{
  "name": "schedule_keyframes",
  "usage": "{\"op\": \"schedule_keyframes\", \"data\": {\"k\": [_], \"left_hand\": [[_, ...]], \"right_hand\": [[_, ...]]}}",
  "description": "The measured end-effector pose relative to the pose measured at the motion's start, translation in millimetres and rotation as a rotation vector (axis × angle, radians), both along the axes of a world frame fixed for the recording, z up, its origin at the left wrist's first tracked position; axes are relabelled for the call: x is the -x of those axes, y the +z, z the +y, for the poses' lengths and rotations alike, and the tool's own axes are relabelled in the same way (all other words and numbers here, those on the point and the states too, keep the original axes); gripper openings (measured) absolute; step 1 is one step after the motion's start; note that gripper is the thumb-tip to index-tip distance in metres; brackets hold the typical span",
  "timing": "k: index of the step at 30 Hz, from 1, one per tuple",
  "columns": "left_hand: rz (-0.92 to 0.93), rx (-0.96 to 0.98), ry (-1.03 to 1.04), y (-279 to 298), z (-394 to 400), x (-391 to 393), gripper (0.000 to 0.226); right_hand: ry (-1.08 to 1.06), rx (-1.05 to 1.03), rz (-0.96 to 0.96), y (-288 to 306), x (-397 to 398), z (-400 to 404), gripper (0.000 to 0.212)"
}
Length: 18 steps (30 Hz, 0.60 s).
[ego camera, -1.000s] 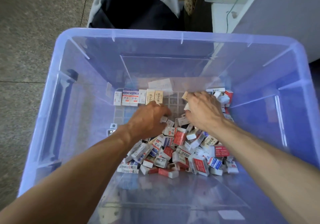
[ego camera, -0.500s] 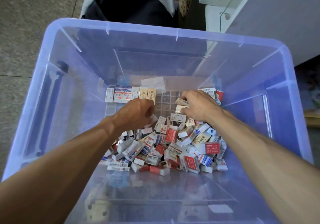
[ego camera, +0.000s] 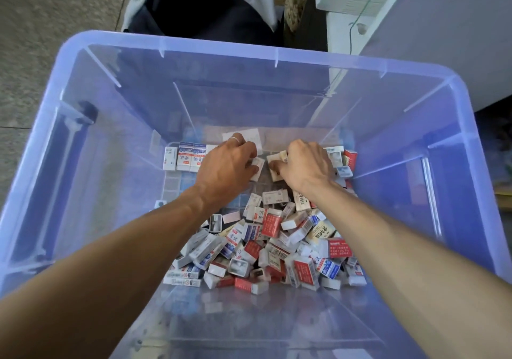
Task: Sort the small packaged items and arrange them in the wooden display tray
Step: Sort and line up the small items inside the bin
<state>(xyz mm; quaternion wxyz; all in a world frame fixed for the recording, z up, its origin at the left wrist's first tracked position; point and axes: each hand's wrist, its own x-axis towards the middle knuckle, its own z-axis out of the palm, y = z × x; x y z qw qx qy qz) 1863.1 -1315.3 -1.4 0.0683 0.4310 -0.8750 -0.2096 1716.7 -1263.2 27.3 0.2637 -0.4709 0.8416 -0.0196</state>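
A heap of small red, white and blue packaged boxes (ego camera: pixel 277 245) lies in the bottom of a large clear blue plastic bin (ego camera: pixel 83 181). Under them sits a gridded clear tray (ego camera: pixel 173 185), with a row of upright boxes (ego camera: pixel 185 160) standing along its far left edge. My left hand (ego camera: pixel 227 170) reaches to the far row and pinches a small pale box (ego camera: pixel 259 164). My right hand (ego camera: pixel 307 168) is beside it, fingers closed on a small white box (ego camera: pixel 274 162). Both hands hover over the tray's far middle cells.
More boxes (ego camera: pixel 343 162) stand at the tray's far right corner. A paper slip (ego camera: pixel 249 137) leans on the bin's far wall. Beyond the bin are a dark bag with a grey lining (ego camera: pixel 199 6), a tiled floor (ego camera: pixel 41 26) and a white cabinet (ego camera: pixel 443 26).
Both hands have moved away from the heap toward the tray's far row, each carrying a small box. The camera has tilted slightly.
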Motion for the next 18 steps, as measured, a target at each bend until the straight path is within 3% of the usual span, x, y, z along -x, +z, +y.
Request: {"op": "schedule_keyframes", "data": {"k": [4,7,12,15,18], "left_hand": [[-0.055,0.026,-0.128,-5.2,-3.1,-17.1,0.044],[-0.083,0.103,-0.158,-10.5,-3.0,-16.6,0.043],[-0.064,0.131,-0.148,-9.8,-3.6,-14.3,0.049],[-0.055,0.157,-0.119,-13.4,-2.0,-30.5,0.053],[-0.068,0.168,-0.111,-16.4,-3.2,-39.4,0.043]], "right_hand": [[-0.183,0.003,-0.283,-10.9,1.6,-8.1,0.029],[-0.33,0.024,-0.444,-14.5,11.9,-2.6,0.016],[-0.122,0.124,-0.132,-15.2,8.9,8.6,0.029],[0.08,0.119,-0.042,-8.4,-3.0,20.4,0.052],[0.21,0.089,-0.038,-8.8,-11.7,22.0,0.059]]}}
